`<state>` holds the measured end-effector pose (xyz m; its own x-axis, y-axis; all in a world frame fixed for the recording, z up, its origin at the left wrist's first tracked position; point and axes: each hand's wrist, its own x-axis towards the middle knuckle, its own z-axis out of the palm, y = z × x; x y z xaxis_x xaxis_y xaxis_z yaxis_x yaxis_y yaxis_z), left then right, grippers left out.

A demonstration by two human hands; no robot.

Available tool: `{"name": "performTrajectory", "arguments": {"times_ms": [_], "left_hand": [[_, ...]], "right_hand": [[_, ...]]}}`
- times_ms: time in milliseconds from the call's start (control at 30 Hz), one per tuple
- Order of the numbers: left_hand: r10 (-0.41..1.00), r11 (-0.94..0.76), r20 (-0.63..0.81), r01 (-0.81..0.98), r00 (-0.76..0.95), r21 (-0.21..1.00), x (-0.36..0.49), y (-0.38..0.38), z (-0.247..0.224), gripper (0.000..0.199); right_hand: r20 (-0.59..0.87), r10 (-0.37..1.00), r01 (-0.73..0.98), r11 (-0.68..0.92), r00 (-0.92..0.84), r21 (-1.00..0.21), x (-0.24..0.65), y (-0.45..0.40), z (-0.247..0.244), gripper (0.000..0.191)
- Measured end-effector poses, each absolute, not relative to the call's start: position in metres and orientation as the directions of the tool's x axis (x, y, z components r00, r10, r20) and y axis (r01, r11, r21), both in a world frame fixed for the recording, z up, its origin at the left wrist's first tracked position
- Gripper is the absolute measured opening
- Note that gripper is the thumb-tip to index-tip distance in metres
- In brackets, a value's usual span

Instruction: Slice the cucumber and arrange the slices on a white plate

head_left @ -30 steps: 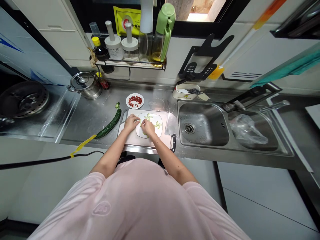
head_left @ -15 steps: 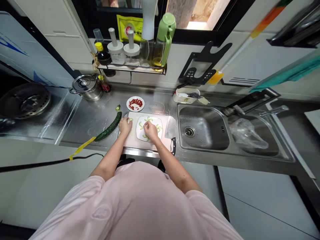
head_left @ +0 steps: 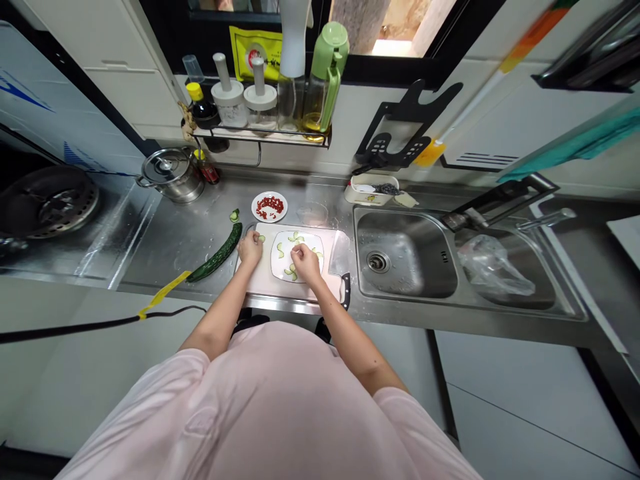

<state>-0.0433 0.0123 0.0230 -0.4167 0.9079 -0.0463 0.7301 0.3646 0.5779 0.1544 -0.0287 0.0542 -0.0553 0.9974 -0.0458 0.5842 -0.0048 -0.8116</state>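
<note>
My left hand (head_left: 250, 249) rests at the left side of the pink cutting board (head_left: 260, 283), fingers closed around a few pale green cucumber slices (head_left: 261, 238). Above the white square plate (head_left: 277, 268) my right hand (head_left: 306, 263) has its fingertips pinched together; whatever is between them is too small to make out. Small groups of curved cucumber slices (head_left: 291, 271) lie around the plate. A cleaver with a black handle (head_left: 346, 291) lies on the board's right side. Left of the board is a long cucumber (head_left: 217, 257), with a cut-off end piece (head_left: 235, 215) beyond it.
Behind the board sits a small white plate of chopped red pieces (head_left: 269, 207). A lidded steel pot (head_left: 173, 175) stands back left, and a wok (head_left: 47, 202) farther left. The double sink (head_left: 406, 257) is at right, a plastic bag (head_left: 495, 265) in its far basin.
My right hand has shifted slightly right and back from the lower middle of the plate. The lower group of cucumber slices shows more fully. My left hand stays at the board's left side.
</note>
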Motion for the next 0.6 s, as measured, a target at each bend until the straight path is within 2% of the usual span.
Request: {"name": "performTrajectory", "arguments": {"times_ms": [133,200,333,433,600], "left_hand": [[0.904,0.306,-0.139,0.388,-0.404,0.869,-0.042,0.016,0.027,0.026],[0.922,0.243,-0.164,0.195,-0.351,0.950,-0.038,0.015,0.036,0.028],[0.975,0.132,-0.129,0.002,-0.178,0.991,-0.026,0.005,0.067,0.033],[0.991,0.114,-0.116,-0.035,-0.063,0.993,-0.018,-0.005,0.088,0.035],[0.995,0.086,-0.082,-0.060,0.061,0.994,-0.008,-0.015,0.104,0.033]], "right_hand": [[-0.057,0.997,0.600,-0.017,-0.048,-0.800,0.155,-0.028,0.062,0.021],[-0.056,0.998,0.602,-0.027,-0.029,-0.798,0.154,-0.026,0.069,0.021],[0.048,0.999,0.532,0.040,0.001,-0.846,0.154,-0.019,0.087,0.021],[0.143,0.988,0.462,0.150,-0.051,-0.874,0.154,-0.013,0.101,0.023],[0.138,0.979,0.402,0.187,-0.147,-0.896,0.151,-0.007,0.110,0.020]]}}
